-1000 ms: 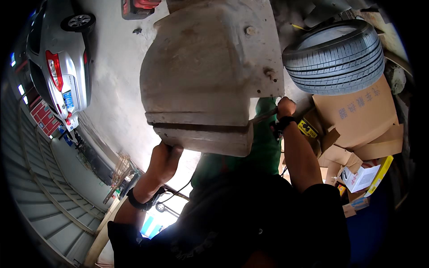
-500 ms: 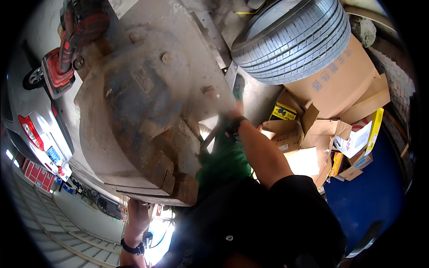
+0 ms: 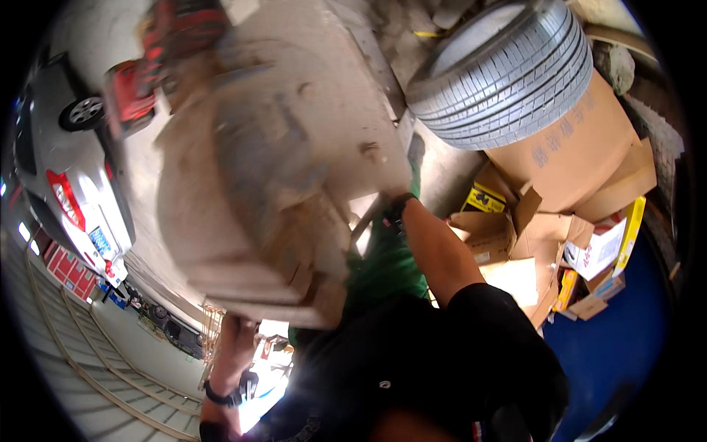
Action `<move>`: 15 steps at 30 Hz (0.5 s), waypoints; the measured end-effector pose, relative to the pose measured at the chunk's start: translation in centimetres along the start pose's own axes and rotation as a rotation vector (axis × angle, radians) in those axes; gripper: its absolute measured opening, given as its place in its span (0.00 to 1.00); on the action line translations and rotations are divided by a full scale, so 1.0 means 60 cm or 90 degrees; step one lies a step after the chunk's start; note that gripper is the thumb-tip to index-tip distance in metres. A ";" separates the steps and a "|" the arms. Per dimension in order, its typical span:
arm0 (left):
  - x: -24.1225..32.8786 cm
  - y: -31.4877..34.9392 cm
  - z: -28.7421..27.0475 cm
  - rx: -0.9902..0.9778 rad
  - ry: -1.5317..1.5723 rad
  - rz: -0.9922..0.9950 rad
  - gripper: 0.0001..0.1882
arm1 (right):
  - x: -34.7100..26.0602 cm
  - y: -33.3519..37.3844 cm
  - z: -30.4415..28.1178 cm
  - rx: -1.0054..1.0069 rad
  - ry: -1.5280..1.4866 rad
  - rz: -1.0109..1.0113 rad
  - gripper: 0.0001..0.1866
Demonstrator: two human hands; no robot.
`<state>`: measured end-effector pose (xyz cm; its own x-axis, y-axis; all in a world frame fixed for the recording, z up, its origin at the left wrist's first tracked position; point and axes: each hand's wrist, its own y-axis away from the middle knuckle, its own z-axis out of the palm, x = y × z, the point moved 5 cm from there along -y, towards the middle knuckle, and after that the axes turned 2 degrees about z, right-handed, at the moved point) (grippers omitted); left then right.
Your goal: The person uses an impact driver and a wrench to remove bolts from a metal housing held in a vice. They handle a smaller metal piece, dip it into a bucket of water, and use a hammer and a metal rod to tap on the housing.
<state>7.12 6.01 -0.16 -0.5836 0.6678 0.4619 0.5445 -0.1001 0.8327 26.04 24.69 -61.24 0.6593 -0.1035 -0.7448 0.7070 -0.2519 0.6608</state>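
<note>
A large worn bench vise (image 3: 221,250), grey-brown and blurred, fills the left middle on a metal bench top (image 3: 361,125). My left hand (image 3: 237,339) is at the vise's near end, below its jaw block; the vise hides the fingertips, so its hold is unclear. My right forearm, with a black wristwatch, reaches to the bench's right edge. There my right hand (image 3: 398,184) is mostly hidden behind or under the edge, and its fingers do not show. At the bench's far left lies a red and black cordless power tool (image 3: 177,37), with a red battery.
A tyre (image 3: 508,81) rests on a big cardboard carton (image 3: 567,155) at the right. Opened smaller boxes (image 3: 486,228) are heaped nearer, beside a blue surface (image 3: 611,353). A silver car (image 3: 81,169) stands at the left, with red cabinets (image 3: 70,269) beyond.
The whole view has shifted, so the bench, vise and tyre appear further right, and the vise is blurrier. Both hands stay at about the same places against the bench.
</note>
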 end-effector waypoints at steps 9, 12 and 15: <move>-0.021 -0.015 -0.027 -0.021 0.104 0.067 0.17 | -0.273 0.172 -0.264 0.266 -0.376 0.421 0.12; -0.055 -0.032 -0.069 -0.044 0.465 0.129 0.07 | -0.447 0.299 -0.316 0.382 -0.346 0.200 0.13; -0.052 -0.055 -0.108 -0.099 0.517 0.268 0.19 | -0.602 0.450 -0.256 0.298 -0.209 -0.025 0.10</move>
<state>3.24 -0.48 -2.37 -0.6306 -0.1611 0.7592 0.7550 -0.3539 0.5520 25.26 36.40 -15.07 0.4675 -0.3601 -0.8074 0.4920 -0.6529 0.5760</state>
